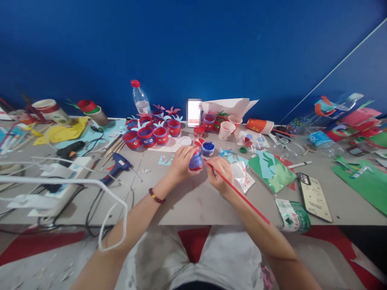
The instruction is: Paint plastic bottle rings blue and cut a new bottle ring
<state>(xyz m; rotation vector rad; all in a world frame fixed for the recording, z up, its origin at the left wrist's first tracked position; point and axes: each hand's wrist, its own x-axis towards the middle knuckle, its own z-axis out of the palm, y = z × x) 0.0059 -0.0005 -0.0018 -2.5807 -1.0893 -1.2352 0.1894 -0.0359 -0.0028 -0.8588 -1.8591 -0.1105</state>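
My left hand [182,163] is closed around a small cup painted blue and red [195,161], tilted above the table. In my right hand [220,173] is a long red-handled paintbrush [242,196], its front end close to the cup's side; the bristles are too small to make out. Just beyond the cup stands an open jar of blue paint [208,148]. Behind that is a jar of red paint [198,131]. A round white lid [185,141] lies to the left of the jars.
Several painted cups with eyes [147,137] stand at the back left, near a plastic bottle [140,98]. A blue glue gun [116,167] and a power strip [65,185] with cables lie left. A phone [314,197] and green card [272,173] lie right.
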